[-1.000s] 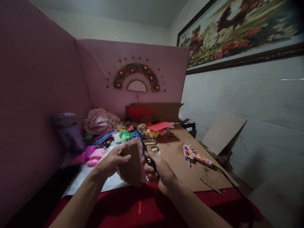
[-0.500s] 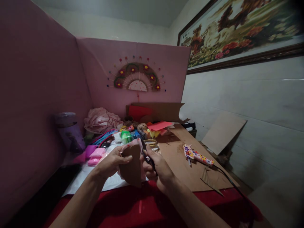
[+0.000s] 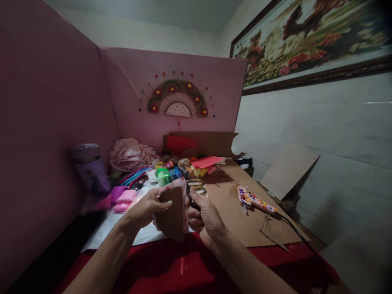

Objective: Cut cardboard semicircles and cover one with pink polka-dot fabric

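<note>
My left hand [image 3: 150, 208] pinches a brown piece of cardboard [image 3: 171, 214] with its thumb on the near face. Pink-white fabric with red spots [image 3: 173, 183] lies behind the cardboard and shows past its top and right edges. My right hand [image 3: 203, 214] is closed around black scissors [image 3: 191, 200], which point upward beside the fabric's right edge. Fingers cover part of the handles, and I cannot tell whether the blades touch the fabric. Both hands are above the front edge of the table.
A flower-patterned glue gun [image 3: 255, 202] with a black cord lies on the cardboard sheet [image 3: 226, 220] at right. Coloured clay packets [image 3: 163, 175], crumpled pink fabric [image 3: 133, 154] and a purple tumbler [image 3: 91, 169] stand behind and left. A decorated half-ring [image 3: 177, 96] hangs on the pink panel.
The scissors have shifted slightly right and their blades show less above my right hand, whose fingers have drawn closer together. The cardboard and my left hand hardly moved.
</note>
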`<state>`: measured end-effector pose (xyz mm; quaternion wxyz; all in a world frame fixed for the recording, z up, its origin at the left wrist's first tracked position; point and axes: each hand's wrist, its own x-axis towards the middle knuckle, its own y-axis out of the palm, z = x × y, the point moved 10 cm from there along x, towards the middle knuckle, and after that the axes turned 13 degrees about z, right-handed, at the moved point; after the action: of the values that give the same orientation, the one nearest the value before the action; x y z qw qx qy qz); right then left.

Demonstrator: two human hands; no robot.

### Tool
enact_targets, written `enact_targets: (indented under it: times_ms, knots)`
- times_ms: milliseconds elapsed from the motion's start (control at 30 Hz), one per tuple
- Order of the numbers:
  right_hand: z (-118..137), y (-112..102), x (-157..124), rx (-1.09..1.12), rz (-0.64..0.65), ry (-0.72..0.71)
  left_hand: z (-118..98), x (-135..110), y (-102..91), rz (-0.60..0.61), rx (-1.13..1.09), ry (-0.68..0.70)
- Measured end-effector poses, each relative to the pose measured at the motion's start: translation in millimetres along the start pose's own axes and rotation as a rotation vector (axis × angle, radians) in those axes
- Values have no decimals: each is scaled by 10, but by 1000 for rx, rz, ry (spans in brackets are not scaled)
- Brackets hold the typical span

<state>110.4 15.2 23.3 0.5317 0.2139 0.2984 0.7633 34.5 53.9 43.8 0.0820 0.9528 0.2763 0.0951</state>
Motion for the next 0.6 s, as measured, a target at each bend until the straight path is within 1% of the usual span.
enact_targets:
  times_ms: [133,333,433,600]
  knots:
    - [-64,20,-20,9,64,81,24,-16,-27,-27,29,-36]
    - [-40,47,-26,-48,116,108,44,-17,-18,-14,38,-51]
    - [-13,42,-18,-38,108,100,59,-16,-17,1,46,-63]
    - [5,2,8,45,80,68,67,-13,-21,9,53,-62]
